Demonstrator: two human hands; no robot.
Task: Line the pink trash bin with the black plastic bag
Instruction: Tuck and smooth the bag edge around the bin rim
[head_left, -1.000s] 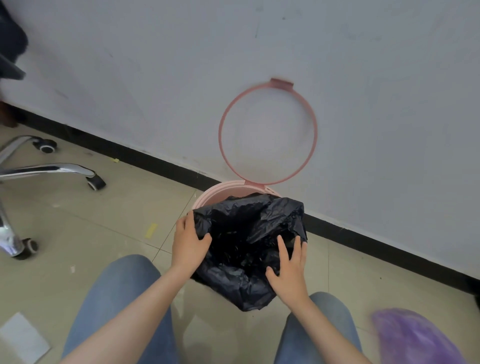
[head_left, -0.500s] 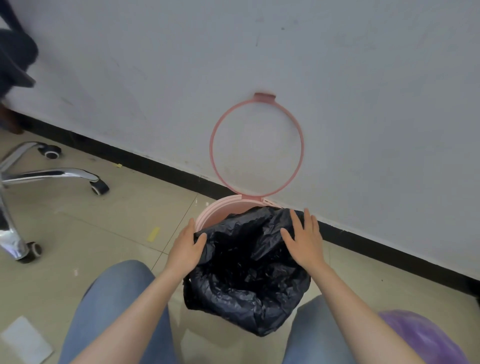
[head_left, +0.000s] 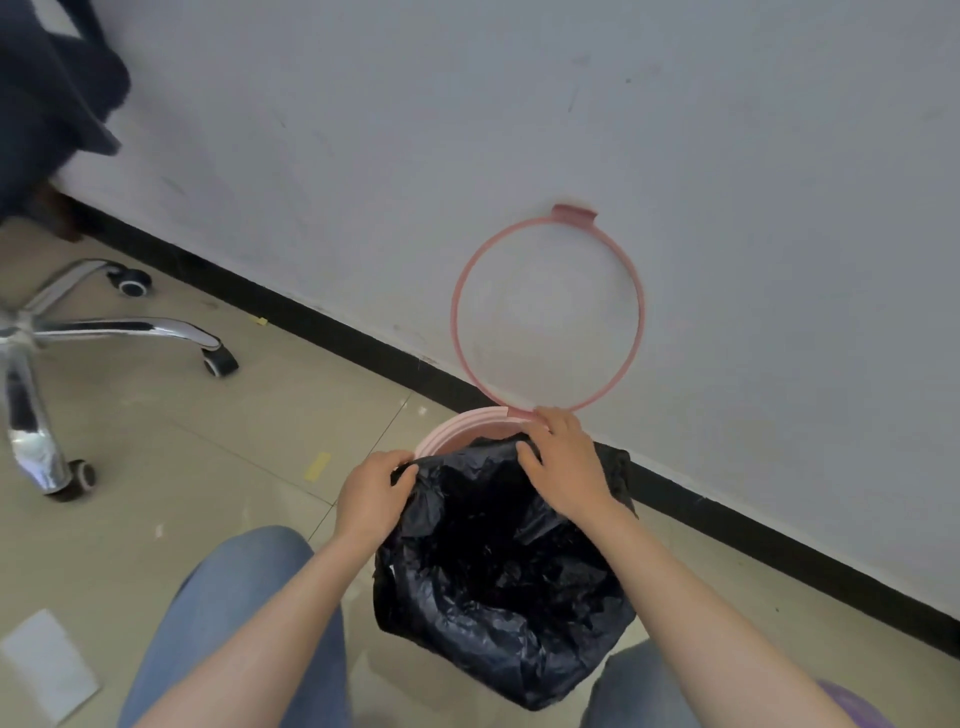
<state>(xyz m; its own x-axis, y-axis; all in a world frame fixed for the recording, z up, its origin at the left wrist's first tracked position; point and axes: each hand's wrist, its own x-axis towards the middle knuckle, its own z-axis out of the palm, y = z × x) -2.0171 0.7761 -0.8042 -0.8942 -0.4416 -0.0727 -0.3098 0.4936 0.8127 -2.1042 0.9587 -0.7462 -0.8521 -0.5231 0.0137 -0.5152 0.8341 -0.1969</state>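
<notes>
The pink trash bin (head_left: 457, 428) stands on the floor against the white wall, between my knees. Only its far-left rim shows. Its pink hinged ring (head_left: 548, 312) is flipped up and leans on the wall. The black plastic bag (head_left: 498, 582) sits in the bin, its mouth open and folded over the near and right rim. My left hand (head_left: 371, 499) pinches the bag's edge at the bin's left rim. At the far rim, by the ring's hinge, my right hand (head_left: 563, 465) grips the bag's edge.
A chrome office-chair base (head_left: 67, 338) with castors stands at the left. A dark garment (head_left: 47, 104) hangs at the top left. White paper (head_left: 49, 665) lies on the tiled floor at lower left. A purple bag (head_left: 852, 706) peeks in at lower right. A black baseboard (head_left: 779, 551) runs along the wall.
My right hand moved from the bag's near right edge up and across to the far rim by the hinge. The left hand shifted slightly, closing on the bag's left edge. The view tilted down.
</notes>
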